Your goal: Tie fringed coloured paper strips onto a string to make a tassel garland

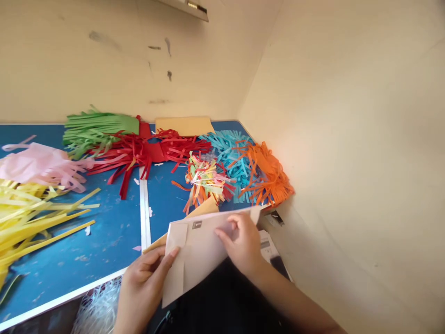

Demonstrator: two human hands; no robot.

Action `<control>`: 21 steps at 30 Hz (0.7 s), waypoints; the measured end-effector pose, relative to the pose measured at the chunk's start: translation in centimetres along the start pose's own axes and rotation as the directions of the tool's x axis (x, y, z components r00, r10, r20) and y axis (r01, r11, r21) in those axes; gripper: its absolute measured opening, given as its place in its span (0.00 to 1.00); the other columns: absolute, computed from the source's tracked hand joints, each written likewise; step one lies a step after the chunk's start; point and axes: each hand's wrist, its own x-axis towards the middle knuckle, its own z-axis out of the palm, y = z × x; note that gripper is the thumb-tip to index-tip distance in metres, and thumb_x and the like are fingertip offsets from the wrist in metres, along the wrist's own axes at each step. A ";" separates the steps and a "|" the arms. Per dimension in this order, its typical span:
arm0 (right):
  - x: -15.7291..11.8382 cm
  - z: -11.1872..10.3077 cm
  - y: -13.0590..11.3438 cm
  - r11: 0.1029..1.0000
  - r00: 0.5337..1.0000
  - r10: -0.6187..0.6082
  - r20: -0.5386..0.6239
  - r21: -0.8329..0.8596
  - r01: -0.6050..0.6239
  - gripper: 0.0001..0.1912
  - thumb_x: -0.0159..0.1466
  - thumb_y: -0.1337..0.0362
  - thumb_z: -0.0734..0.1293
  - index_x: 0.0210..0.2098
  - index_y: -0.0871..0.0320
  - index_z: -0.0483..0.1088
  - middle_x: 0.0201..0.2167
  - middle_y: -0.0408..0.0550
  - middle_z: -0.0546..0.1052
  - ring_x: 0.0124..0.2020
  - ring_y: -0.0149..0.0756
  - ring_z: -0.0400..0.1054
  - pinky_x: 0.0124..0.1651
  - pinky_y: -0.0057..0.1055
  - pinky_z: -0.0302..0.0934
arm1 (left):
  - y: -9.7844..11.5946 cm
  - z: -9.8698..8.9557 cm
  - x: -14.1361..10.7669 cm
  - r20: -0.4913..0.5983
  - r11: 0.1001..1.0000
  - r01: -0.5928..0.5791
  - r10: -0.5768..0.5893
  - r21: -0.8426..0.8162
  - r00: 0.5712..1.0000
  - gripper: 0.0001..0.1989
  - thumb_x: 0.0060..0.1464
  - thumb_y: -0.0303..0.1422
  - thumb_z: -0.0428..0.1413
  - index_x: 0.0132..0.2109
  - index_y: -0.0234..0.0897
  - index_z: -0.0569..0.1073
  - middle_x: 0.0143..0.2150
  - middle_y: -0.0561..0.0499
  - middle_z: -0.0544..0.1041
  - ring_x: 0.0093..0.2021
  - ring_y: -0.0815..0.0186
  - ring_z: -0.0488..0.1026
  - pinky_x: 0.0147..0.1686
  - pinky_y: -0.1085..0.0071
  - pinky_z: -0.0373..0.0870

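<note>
A white envelope [203,253] with a folded flap along its left end and a small dark printed mark near the top is tilted in front of me. My left hand [144,283] is closed on its left end, thumb on the front and fingers behind. My right hand [243,243] is at its upper right part, fingers curled against the paper and thumb pointing left; some fingertips are hidden. Behind the envelope, a tan paper piece [202,208] shows along the upper edge and left side.
On the blue table [114,222] lie fringed green [104,127], red [153,150], pink [40,162], yellow [38,222], blue [231,150] and orange [269,171] strips. A multicoloured tied bundle [205,178] and a tan sheet [184,125] lie farther back. Walls [347,139] bound the back and right.
</note>
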 end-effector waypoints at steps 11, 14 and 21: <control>2.7 -0.8 -0.4 0.932 0.915 -0.357 0.189 0.001 0.363 0.14 0.69 0.53 0.65 0.38 0.57 0.74 0.32 0.45 0.79 0.35 0.36 0.72 0.39 0.34 0.53 | 1.5 0.2 1.5 0.128 0.944 -0.243 0.219 0.223 0.967 0.20 0.42 0.48 0.63 0.40 0.40 0.80 0.39 0.45 0.83 0.38 0.53 0.79 0.39 0.62 0.76; 2.3 -0.9 -1.0 0.906 0.896 -0.415 0.160 -0.021 0.424 0.13 0.70 0.55 0.64 0.37 0.58 0.73 0.31 0.46 0.79 0.33 0.36 0.70 0.38 0.35 0.51 | 1.7 0.2 1.1 0.202 0.950 -0.243 0.203 0.199 0.958 0.17 0.51 0.50 0.57 0.32 0.40 0.78 0.27 0.50 0.79 0.28 0.60 0.76 0.30 0.69 0.73; 2.0 -1.6 -1.4 0.916 0.888 -0.392 0.239 0.011 0.401 0.09 0.67 0.58 0.67 0.40 0.57 0.74 0.33 0.47 0.79 0.36 0.39 0.72 0.41 0.35 0.55 | 1.9 0.4 0.8 0.154 0.949 -0.243 0.214 0.202 0.965 0.24 0.53 0.54 0.53 0.24 0.39 0.74 0.20 0.53 0.74 0.20 0.66 0.69 0.20 0.74 0.63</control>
